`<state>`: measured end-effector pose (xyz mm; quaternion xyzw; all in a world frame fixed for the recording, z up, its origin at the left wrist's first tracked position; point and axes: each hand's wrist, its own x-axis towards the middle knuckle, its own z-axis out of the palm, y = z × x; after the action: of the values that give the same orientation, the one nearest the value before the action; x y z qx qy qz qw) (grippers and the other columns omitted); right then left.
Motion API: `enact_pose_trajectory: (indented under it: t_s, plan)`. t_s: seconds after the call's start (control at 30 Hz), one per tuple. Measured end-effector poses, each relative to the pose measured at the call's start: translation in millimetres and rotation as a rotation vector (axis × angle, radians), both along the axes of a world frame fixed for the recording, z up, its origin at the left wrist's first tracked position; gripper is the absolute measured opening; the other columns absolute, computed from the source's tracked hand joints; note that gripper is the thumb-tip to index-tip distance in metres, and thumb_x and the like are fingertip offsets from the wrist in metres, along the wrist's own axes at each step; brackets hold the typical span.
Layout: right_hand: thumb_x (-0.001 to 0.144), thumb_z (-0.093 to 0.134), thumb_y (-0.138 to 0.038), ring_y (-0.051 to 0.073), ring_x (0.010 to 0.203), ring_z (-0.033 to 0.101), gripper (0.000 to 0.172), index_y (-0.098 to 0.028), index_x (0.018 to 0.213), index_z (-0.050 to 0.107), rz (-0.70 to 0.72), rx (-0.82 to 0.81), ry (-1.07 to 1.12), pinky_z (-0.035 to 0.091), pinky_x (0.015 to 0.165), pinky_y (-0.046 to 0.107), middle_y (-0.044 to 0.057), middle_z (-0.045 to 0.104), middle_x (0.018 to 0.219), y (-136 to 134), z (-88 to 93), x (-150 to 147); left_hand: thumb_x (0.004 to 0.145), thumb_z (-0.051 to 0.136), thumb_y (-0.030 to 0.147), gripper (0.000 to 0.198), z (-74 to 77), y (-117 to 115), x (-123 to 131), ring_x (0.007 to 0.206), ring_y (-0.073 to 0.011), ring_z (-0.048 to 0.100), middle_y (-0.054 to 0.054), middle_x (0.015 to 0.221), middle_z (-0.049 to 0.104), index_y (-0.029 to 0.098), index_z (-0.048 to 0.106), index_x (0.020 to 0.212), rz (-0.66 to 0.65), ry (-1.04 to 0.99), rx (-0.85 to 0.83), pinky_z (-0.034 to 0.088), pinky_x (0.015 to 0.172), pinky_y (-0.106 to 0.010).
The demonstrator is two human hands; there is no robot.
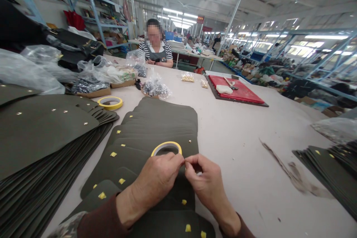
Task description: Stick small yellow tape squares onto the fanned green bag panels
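My left hand (158,174) is closed on a roll of yellow tape (166,144), which tilts up behind its fingers. Close beside it, thumb and forefinger of my right hand (206,178) pinch together at the edge of the roll, almost touching the left fingertips. What the right fingers grip is too small to make out; a bit of white shows in that palm. Beneath both hands lie overlapping dark green panels (167,119) with small yellow tape pieces (113,154) stuck on them. One metal stud (190,141) shows near their right edge.
At left stands a tall stack of dark panels (50,119) with metal studs, beside another yellow tape roll (110,103). Plastic bags (156,85) of parts lie farther back. A red board (237,89) carries a hammer (231,83). More panels (331,167) lie right. A person (156,46) sits opposite.
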<state>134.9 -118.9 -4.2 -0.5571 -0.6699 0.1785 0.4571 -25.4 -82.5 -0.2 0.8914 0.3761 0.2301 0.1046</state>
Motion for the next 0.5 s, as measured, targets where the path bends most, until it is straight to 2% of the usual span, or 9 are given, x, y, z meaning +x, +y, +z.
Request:
enact_pose_trajectory:
  t_s: [0.07,0.2,0.27,0.37,0.5]
  plan:
    - [0.080,0.054,-0.017,0.011,0.051,0.056,0.014,-0.018,0.070,0.064,-0.024,-0.144,0.110,0.046,0.050,0.020,-0.001,0.063,0.059,2.6,2.2,-0.5,0.092,0.039,0.014,0.022,-2.1,-1.0,1.9,0.062,-0.0133,0.057,-0.001,0.070,0.060,0.019,0.056,0.080,0.007,-0.028,0.068,0.043,0.058,-0.022]
    - [0.076,0.059,-0.024,0.011,0.051,0.055,0.013,-0.017,0.069,0.067,-0.164,-0.163,0.124,0.047,0.050,0.021,0.000,0.063,0.058,14.5,-4.5,18.4,0.095,0.037,0.018,0.024,2.0,-7.9,3.9,0.065,-0.0125,0.060,0.000,0.070,0.062,0.018,0.056,0.080,-0.027,-0.101,0.087,0.045,0.062,-0.022]
    - [0.075,0.063,-0.032,0.012,0.049,0.056,0.018,-0.015,0.071,0.068,-0.218,-0.234,0.227,0.049,0.048,0.023,0.001,0.063,0.056,21.5,-11.6,33.9,0.097,0.037,0.019,0.024,5.1,-8.1,3.5,0.069,-0.0128,0.060,-0.001,0.073,0.062,0.018,0.056,0.083,-0.043,-0.083,0.084,0.047,0.066,-0.022]
    - [0.072,0.070,-0.044,0.014,0.053,0.061,0.031,-0.013,0.077,0.069,-0.131,-0.394,0.469,0.054,0.053,0.028,0.003,0.067,0.061,29.3,-22.1,49.0,0.096,0.040,0.017,0.018,2.6,-0.5,2.6,0.079,-0.0157,0.059,-0.003,0.081,0.063,0.018,0.057,0.088,0.003,0.079,0.087,0.047,0.071,-0.026]
    - [0.070,0.073,-0.047,0.013,0.057,0.063,0.037,-0.013,0.084,0.071,-0.044,-0.467,0.546,0.054,0.057,0.026,0.005,0.071,0.067,33.9,-33.1,48.3,0.093,0.044,0.014,0.014,-11.3,11.3,3.7,0.086,-0.0204,0.054,-0.005,0.090,0.061,0.019,0.057,0.092,0.033,0.280,0.056,0.047,0.075,-0.032]
